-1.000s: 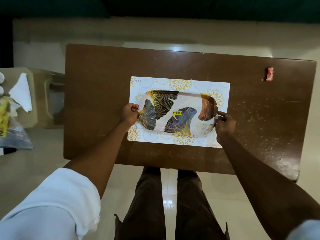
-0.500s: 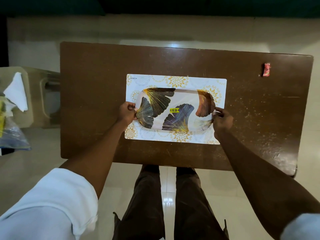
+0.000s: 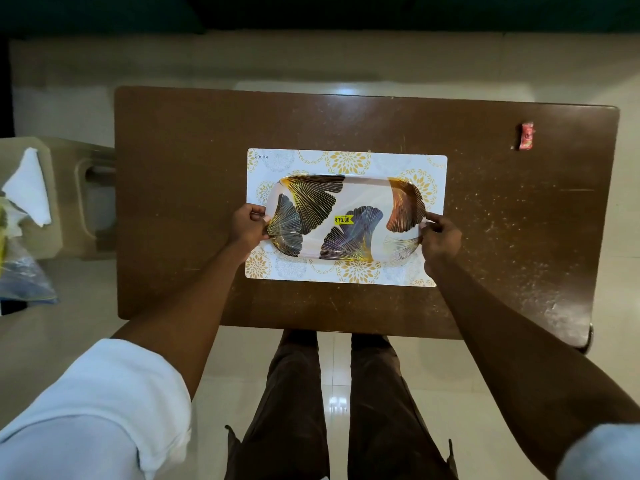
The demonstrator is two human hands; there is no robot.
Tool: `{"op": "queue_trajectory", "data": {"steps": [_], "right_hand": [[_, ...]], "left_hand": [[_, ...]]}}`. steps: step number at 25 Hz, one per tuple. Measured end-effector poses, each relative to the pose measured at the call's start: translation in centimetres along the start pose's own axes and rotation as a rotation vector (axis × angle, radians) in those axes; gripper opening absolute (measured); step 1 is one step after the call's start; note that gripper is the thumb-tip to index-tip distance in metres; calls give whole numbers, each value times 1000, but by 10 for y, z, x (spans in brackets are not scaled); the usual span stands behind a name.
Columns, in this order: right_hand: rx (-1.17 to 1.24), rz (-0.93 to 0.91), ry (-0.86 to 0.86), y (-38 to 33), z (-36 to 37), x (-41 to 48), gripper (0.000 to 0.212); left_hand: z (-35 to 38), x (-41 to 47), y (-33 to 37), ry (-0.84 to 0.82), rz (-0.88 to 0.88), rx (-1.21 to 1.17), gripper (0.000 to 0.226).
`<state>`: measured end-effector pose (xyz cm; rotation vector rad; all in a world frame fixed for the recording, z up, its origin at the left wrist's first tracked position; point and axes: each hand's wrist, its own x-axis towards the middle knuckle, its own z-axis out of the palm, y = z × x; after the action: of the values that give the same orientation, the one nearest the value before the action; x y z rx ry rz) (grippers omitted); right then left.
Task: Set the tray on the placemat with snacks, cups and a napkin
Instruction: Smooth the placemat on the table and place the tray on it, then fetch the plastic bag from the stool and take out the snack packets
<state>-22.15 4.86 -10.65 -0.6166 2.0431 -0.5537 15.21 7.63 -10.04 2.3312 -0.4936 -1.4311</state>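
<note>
A rectangular tray (image 3: 360,199) with dark and gold leaf prints and a yellow price sticker lies on a white placemat (image 3: 346,161) with gold flower patterns, in the middle of the brown table (image 3: 180,168). My left hand (image 3: 247,226) grips the tray's left end. My right hand (image 3: 441,237) grips its right end. A white napkin (image 3: 29,188) lies on a beige stool at the far left. No cups are in view.
A small red wrapped snack (image 3: 526,135) lies near the table's far right corner. The beige stool (image 3: 69,202) stands left of the table, with a clear plastic bag (image 3: 20,271) by it. My legs show below the table's near edge.
The tray has hardly moved on the placemat, and both hands keep their hold on its ends. The camera has shifted slightly.
</note>
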Motion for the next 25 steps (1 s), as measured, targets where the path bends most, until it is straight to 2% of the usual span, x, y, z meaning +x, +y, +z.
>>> {"op": "queue_trajectory", "data": {"steps": [3,7,11,14,17,20,22,25], "right_hand": [[11,20,-19,-2,-4,0,30],[-31,3,-21,-5,-15,-2,35],[-148,-13,-22,-6,-30,-15,30],[-273,-94,-68,-3,-25,-44,21],[-310,-163,-218,-17,-2,-83,16],[-456,-369,-382,-58,13,-135,17],[-492,-510,-457,-94,18,-164,12],[-529,-657,-540,-183,32,-219,21]], "left_hand": [[1,-3,4,-1,-7,11,26],[3,-15,21,51,-60,20,11],[-1,-42,25,248,-74,178,27],[-8,-75,10,179,-129,13,28],[-20,-119,11,125,-164,-163,20],[-48,-172,26,155,-133,-312,13],[-69,-201,40,183,-67,-314,11],[-135,-239,75,290,105,-275,15]]}}
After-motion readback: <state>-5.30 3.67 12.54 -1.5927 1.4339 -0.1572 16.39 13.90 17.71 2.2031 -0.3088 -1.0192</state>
